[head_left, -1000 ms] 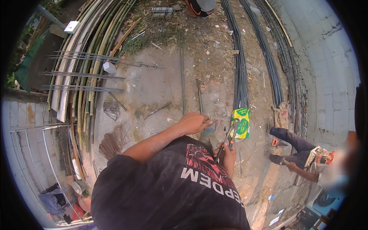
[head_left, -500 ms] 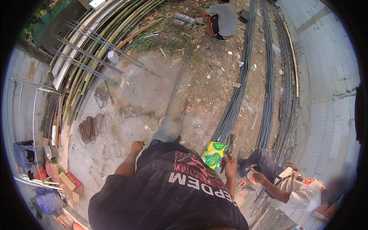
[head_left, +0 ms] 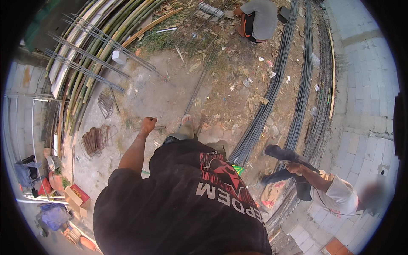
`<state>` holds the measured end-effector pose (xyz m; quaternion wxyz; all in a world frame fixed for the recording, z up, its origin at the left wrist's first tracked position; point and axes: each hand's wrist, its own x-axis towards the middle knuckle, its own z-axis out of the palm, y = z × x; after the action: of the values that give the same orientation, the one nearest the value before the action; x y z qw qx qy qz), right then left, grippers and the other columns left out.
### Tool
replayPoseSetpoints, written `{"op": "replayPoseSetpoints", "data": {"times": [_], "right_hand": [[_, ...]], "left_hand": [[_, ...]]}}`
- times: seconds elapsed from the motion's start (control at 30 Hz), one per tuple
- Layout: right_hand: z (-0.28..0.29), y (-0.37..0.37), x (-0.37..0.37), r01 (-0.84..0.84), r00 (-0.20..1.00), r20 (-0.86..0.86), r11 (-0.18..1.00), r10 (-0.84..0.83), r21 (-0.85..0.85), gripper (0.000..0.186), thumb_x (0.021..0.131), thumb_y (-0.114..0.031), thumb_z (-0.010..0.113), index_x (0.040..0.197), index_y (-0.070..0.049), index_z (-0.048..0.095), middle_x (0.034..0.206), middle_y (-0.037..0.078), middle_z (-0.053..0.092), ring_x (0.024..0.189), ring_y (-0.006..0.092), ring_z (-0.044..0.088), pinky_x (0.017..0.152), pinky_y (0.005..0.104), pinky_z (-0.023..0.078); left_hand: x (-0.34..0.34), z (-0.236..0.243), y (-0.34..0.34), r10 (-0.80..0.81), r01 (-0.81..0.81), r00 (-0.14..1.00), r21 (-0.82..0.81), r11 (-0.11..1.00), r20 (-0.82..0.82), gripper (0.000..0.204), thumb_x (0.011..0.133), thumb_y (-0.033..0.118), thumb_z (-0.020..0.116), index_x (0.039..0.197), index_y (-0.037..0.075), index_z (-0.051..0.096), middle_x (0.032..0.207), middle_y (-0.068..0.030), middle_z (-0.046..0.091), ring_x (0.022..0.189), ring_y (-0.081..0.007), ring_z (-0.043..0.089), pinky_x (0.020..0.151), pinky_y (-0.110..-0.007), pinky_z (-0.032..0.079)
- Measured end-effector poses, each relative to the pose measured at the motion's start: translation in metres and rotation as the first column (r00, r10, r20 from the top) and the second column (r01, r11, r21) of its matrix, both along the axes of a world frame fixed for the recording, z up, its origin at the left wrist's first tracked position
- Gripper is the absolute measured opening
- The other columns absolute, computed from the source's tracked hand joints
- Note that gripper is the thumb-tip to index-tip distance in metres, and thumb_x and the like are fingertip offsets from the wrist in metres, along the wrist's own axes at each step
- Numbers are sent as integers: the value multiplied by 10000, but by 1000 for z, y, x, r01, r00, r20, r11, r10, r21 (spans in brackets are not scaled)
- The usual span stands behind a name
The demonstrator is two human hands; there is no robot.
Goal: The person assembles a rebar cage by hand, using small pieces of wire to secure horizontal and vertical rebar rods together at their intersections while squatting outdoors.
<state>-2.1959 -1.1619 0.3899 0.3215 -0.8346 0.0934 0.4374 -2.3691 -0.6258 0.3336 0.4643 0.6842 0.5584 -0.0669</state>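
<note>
My left hand (head_left: 148,124) is stretched forward over the dusty ground, its fingers curled closed. Whether anything small sits in them is hidden. Below it, a short thin rod (head_left: 160,127) lies on the ground. To its left rests a pile of rusty bent-wire stirrups (head_left: 94,141). My right hand is out of sight behind my black shirt (head_left: 170,187). Beside the shirt's right edge, a small part of a green and yellow bag (head_left: 238,170) shows. My foot (head_left: 186,119) is ahead of my body on the ground.
Long bundles of steel rebar (head_left: 267,95) run ahead on the right, near a block wall (head_left: 365,102). Bamboo poles (head_left: 91,70) with rods across them lie at the left. One co-worker (head_left: 261,19) squats ahead; another (head_left: 331,193) sits at the right.
My left hand has swung forward, and I have stepped ahead. My right hand, which held a dark hand tool, has gone out of view. The bag is now mostly covered by my body.
</note>
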Motion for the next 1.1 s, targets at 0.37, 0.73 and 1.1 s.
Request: {"op": "replayPoseSetpoints", "data": {"times": [0.37, 0.73, 1.1], "right_hand": [[-55, 55, 140, -11, 997, -75, 999, 14, 48, 251, 950, -220, 556, 1093, -15, 575, 780, 96, 655, 618, 171, 614, 575, 316, 509], [-10, 99, 419, 260, 945, 137, 934, -298, 244, 113, 978, -154, 510, 977, -42, 528, 687, 65, 574, 530, 143, 554, 447, 314, 461], [-31, 214, 476, 428, 904, -47, 894, -426, 130, 183, 958, -192, 521, 898, -21, 493, 612, 95, 536, 468, 200, 545, 428, 361, 462]], "left_hand": [[223, 1, 54, 11, -17, 993, 46, 999, 117, 442, 849, 388, 604, 1003, -10, 716, 971, -238, 695, 960, -354, 672, 843, -401, 504], [230, -11, -12, 399, -385, 916, -176, 906, 51, 406, 885, 381, 592, 1031, 21, 711, 697, -82, 618, 564, -154, 547, 490, -314, 429], [190, -2, 59, 674, -655, 737, -286, 699, -42, 531, 970, 476, 464, 1025, 4, 701, 563, -21, 498, 440, -111, 415, 413, -296, 335]]}}
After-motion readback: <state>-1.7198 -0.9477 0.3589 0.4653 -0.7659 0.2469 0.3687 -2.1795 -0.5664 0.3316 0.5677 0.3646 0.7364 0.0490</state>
